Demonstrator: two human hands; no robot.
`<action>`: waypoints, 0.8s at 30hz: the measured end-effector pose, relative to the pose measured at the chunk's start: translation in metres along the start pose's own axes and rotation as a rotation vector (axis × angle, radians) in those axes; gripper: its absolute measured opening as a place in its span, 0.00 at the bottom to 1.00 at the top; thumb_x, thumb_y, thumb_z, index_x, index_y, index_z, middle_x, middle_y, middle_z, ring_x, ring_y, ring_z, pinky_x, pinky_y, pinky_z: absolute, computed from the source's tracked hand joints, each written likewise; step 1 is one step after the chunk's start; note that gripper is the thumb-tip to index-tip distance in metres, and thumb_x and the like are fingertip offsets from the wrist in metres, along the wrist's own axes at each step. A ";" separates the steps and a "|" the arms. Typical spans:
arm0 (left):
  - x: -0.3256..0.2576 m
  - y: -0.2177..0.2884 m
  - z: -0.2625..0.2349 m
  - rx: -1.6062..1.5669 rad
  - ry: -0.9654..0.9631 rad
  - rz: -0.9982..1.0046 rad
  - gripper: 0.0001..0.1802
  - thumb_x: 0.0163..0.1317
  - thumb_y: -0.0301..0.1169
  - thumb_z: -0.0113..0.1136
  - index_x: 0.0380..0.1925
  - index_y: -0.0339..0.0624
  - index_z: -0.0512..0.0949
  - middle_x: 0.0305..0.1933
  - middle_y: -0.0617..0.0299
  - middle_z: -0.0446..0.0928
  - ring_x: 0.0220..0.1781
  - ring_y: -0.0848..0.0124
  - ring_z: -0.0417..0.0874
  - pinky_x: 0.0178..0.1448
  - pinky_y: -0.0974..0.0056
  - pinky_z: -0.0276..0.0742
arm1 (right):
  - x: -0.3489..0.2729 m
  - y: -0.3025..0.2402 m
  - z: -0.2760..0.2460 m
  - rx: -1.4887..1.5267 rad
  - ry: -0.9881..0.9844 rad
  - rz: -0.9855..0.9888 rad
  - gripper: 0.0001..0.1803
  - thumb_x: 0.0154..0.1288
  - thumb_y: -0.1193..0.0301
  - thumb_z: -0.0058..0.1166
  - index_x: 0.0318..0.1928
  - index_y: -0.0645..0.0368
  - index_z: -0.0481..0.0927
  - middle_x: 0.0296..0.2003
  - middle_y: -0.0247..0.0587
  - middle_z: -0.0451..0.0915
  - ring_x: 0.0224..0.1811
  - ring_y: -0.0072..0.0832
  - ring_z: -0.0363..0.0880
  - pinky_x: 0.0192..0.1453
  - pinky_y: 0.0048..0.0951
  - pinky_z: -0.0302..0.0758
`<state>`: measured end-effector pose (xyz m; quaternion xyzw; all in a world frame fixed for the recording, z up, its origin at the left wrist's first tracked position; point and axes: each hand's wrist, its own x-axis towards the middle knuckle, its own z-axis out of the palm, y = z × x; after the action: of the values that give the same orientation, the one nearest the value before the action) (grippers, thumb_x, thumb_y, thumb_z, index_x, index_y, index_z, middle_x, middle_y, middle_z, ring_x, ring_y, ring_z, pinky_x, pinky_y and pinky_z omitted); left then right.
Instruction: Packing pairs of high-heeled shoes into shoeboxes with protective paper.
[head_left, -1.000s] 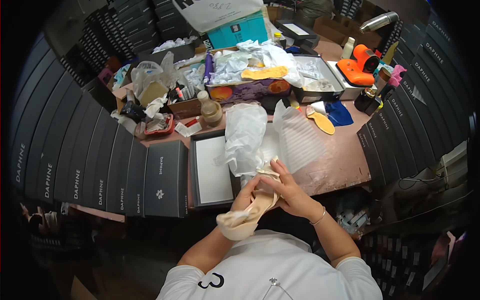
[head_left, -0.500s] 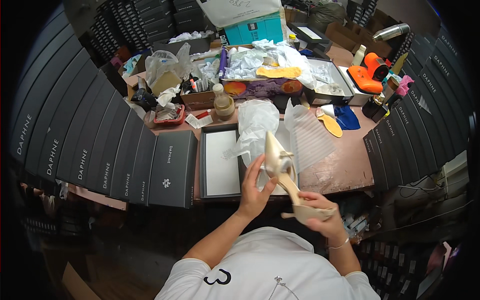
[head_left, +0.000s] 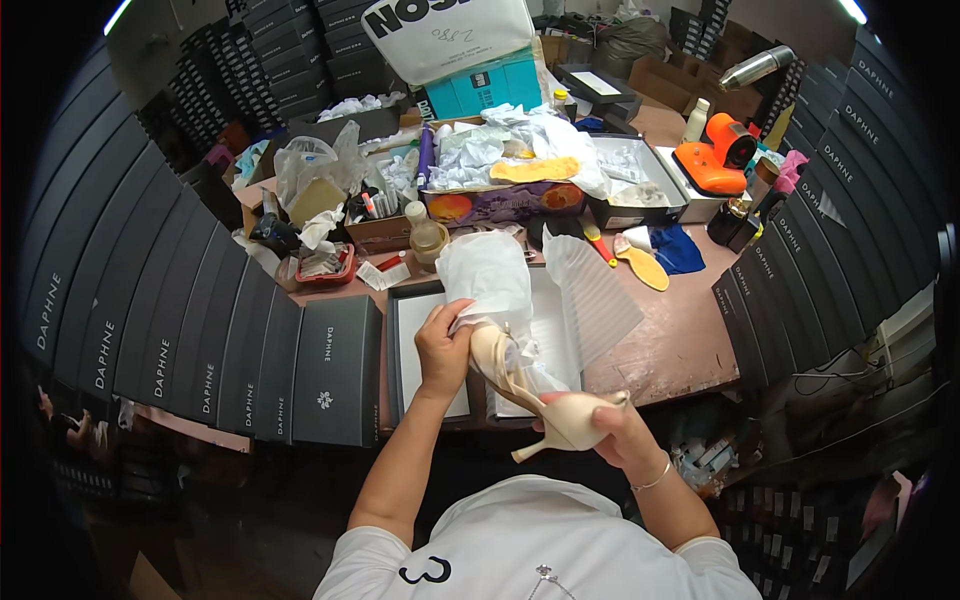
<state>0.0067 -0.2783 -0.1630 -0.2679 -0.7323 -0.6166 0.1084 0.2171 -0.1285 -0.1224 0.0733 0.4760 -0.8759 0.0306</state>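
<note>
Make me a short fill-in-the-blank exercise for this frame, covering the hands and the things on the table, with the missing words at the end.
1. The right hand grips the beige shoe by its ____ end, not its toe.
2. A bracelet circles the person's ____ wrist.
3. Beside the yellow insole on the table lies a ____ cloth.
4. The device on the white box at the right has a bright ____ body.

Missing words: heel; right; blue; orange.

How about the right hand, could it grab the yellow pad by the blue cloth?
Probably not now: the right hand is holding a shoe, though nothing seems to block its way to the yellow pad.
</note>
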 end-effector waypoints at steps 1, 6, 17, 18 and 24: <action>-0.001 0.003 -0.003 -0.055 0.033 -0.028 0.13 0.50 0.18 0.61 0.39 0.34 0.81 0.31 0.54 0.78 0.32 0.65 0.81 0.39 0.66 0.75 | 0.010 0.002 0.003 -0.040 0.034 -0.024 0.38 0.58 0.51 0.56 0.57 0.75 0.73 0.49 0.57 0.79 0.51 0.38 0.80 0.59 0.33 0.73; 0.003 0.021 -0.021 0.221 -0.059 0.052 0.12 0.49 0.19 0.62 0.36 0.33 0.81 0.29 0.55 0.76 0.31 0.63 0.79 0.39 0.66 0.76 | 0.035 0.040 -0.020 0.024 0.235 -0.160 0.31 0.63 0.57 0.56 0.57 0.71 0.72 0.51 0.51 0.78 0.52 0.34 0.80 0.58 0.31 0.75; 0.016 0.060 -0.014 0.117 -0.241 0.052 0.11 0.52 0.19 0.61 0.37 0.34 0.81 0.32 0.58 0.78 0.31 0.70 0.78 0.37 0.68 0.74 | 0.048 0.035 -0.023 0.745 0.250 -0.105 0.32 0.69 0.48 0.41 0.60 0.63 0.68 0.56 0.54 0.73 0.53 0.50 0.78 0.51 0.39 0.83; 0.027 0.053 -0.021 0.151 -0.247 0.045 0.11 0.52 0.19 0.61 0.37 0.34 0.81 0.32 0.58 0.78 0.31 0.70 0.78 0.37 0.68 0.74 | 0.046 0.034 -0.033 0.821 0.215 -0.098 0.32 0.69 0.48 0.40 0.60 0.63 0.67 0.56 0.55 0.73 0.53 0.51 0.78 0.50 0.37 0.84; 0.038 0.043 -0.013 0.097 -0.348 0.020 0.09 0.52 0.21 0.58 0.34 0.34 0.81 0.32 0.52 0.77 0.33 0.60 0.81 0.40 0.63 0.76 | 0.030 0.042 -0.037 0.969 0.126 -0.073 0.33 0.68 0.46 0.40 0.61 0.60 0.69 0.55 0.55 0.74 0.51 0.52 0.79 0.46 0.33 0.86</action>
<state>-0.0042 -0.2766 -0.1056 -0.3722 -0.7663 -0.5238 -0.0008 0.1960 -0.1202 -0.1819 0.1153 0.0167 -0.9910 -0.0667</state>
